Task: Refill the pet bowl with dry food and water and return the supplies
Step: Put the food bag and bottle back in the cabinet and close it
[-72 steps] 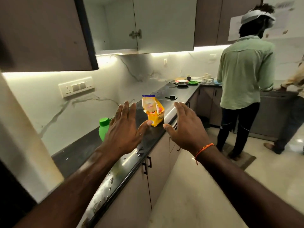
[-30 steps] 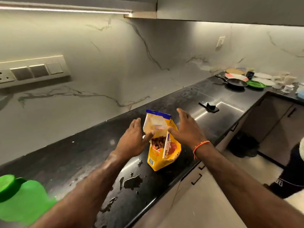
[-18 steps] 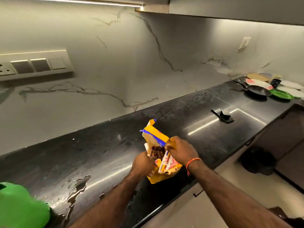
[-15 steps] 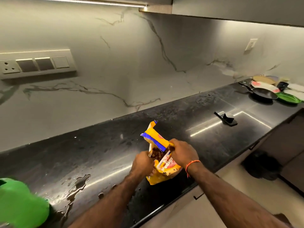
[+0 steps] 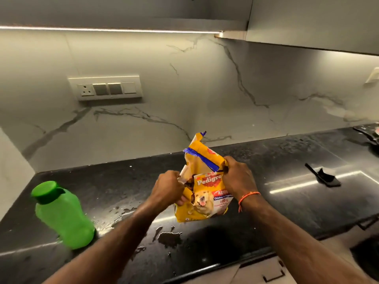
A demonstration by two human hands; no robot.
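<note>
on a wet black counter [image 5: 287,191] under a marble wall, the left hand [image 5: 168,188] and right hand [image 5: 238,177] each pinch the open top of the dog food bag [image 5: 203,199], probably folding it shut; storing it follows, and the green bottle [image 5: 61,216] stands well apart.

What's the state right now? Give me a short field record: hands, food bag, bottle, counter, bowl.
left hand: gripping the bag's left edge at its opening
right hand: gripping the right edge of the opening
food bag: yellow, upright on the counter, top open, kibble visible inside
bottle: green, cap on, standing left of the bag, apart from it
counter: black, with water puddles in front of the bag
pet bowl: not in view
</note>
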